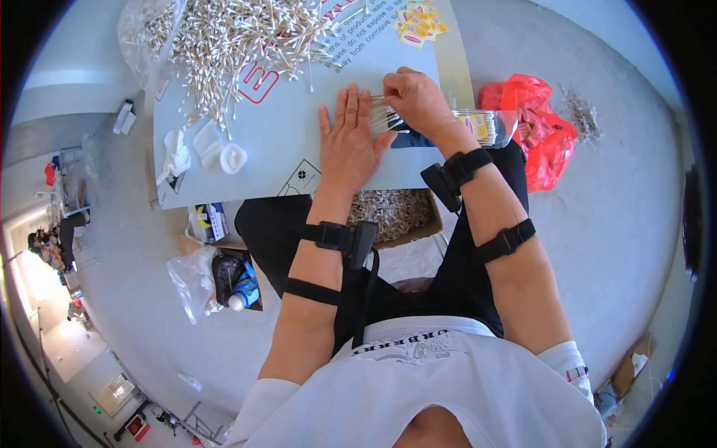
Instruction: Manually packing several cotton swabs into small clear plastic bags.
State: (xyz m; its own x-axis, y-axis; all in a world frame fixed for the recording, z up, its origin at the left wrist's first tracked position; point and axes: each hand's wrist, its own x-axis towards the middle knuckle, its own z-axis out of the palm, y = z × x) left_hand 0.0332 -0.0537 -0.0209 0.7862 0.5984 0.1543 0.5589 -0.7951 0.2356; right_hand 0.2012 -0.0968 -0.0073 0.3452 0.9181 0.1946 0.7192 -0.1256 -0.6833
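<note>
Between my hands, a small row of cotton swabs (384, 117) lies on the grey-white tabletop sheet (276, 145). My left hand (349, 138) rests flat beside the row, its fingers stretched out and its thumb reaching to the swabs' near side. My right hand (420, 101) is closed, with curled fingers pinching at the far right of the same swabs; its fingertips are partly hidden. Under my right wrist lies a clear bag of packed swabs (484, 127) with a yellow label. At the far left spreads a large heap of loose cotton swabs (239, 52).
Yellow labels (420, 24) lie at the far right of the table. A small round white container (233, 158) and crumpled white pieces (175, 155) sit at the left. A red plastic bag (549, 142) is beyond the right edge. Below the table stands a box of swabs (396, 213).
</note>
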